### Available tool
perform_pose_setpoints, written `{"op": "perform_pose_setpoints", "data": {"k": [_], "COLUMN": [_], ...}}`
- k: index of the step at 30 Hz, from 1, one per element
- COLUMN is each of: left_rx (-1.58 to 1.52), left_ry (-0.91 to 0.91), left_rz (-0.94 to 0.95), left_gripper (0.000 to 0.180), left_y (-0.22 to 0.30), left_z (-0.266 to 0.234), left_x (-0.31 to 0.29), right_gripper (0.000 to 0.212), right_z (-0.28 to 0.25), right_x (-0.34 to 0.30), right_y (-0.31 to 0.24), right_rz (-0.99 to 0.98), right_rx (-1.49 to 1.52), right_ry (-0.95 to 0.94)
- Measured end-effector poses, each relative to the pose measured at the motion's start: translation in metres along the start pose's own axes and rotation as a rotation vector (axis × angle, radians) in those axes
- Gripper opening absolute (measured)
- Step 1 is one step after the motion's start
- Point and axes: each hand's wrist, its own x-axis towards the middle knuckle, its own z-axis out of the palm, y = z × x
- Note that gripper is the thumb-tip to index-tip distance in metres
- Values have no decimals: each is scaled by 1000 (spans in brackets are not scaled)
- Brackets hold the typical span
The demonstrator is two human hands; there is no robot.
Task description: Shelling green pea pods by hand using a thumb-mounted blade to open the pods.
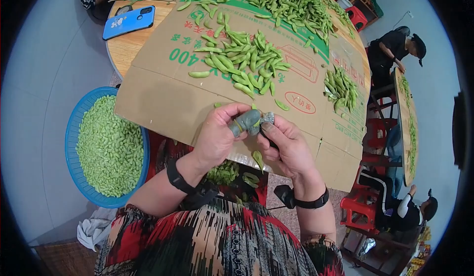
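My left hand (219, 130) and my right hand (289, 143) meet at the fingertips just over the cardboard's near edge. Both are closed in a pinch, with grey-green coverings wrapped on the thumb or finger ends. A bit of green shows between them, but the covered fingers hide what they hold. Just below the fingertips is a single green pod (258, 160), apart from the others. Beyond my hands, a loose heap of green soybean pods (242, 59) lies on the flattened cardboard (163, 88). Black bands circle both wrists.
A blue basket (70, 147) full of shelled beans stands at the left. More pods (291, 4) cover the far side, and a small pile (340, 88) lies right. A blue phone (129, 23) rests on the wooden table (118, 54). Red stools (358, 212) and other people are at the right.
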Motion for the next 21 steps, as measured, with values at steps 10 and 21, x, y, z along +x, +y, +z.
{"op": "perform_pose_setpoints", "data": {"k": [10, 21], "left_rx": [-65, -108], "left_ry": [-54, -226], "left_rz": [-26, -131], "left_gripper": [23, 25], "left_y": [1, 7], "left_z": [-6, -6], "left_x": [2, 4], "right_gripper": [18, 19], "right_z": [-4, -11], "right_x": [-3, 0], "right_y": [2, 7], "right_rz": [22, 101], "right_rx": [137, 230], "right_ry": [-86, -104]}}
